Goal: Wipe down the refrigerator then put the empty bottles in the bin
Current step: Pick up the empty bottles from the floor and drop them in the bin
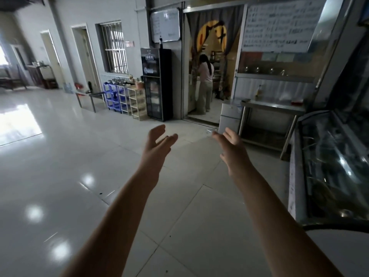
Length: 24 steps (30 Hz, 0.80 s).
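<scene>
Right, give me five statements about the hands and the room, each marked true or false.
1. Both hands are empty. True: the left hand and right hand are open, holding nothing.
2. A cloth is in the right hand. False: it holds nothing.
3. A person stands in the doorway ahead. True.
4. The black cabinet is right of the doorway. False: it is left of it.
5. The blue rack stands left of the black cabinet. True.
</scene>
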Each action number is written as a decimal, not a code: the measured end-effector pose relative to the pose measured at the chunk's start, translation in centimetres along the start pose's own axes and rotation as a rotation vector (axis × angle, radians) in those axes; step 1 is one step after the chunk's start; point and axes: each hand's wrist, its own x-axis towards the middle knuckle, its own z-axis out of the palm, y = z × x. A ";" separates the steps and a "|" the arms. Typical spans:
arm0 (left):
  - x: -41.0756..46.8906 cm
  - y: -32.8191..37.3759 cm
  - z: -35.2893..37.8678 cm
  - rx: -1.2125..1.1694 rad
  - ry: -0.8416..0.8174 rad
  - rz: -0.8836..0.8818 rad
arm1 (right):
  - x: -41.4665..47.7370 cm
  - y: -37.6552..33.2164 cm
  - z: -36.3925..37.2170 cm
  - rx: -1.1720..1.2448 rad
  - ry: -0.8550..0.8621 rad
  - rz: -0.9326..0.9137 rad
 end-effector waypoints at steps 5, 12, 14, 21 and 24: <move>5.2 -1.9 -2.5 0.033 -0.002 -0.022 | 5.1 1.9 4.3 -0.027 -0.017 -0.005; 17.3 -5.7 -5.0 0.048 0.055 -0.034 | 16.7 6.5 9.7 -0.007 -0.042 0.020; 21.6 -6.5 -5.6 0.041 0.092 -0.051 | 20.7 7.5 10.8 0.000 -0.047 0.038; 34.1 -9.1 -7.2 0.028 0.145 -0.039 | 33.9 8.8 14.7 0.022 -0.057 0.052; 37.9 -10.5 -8.7 0.016 0.158 -0.023 | 37.5 10.3 17.0 0.056 -0.037 0.081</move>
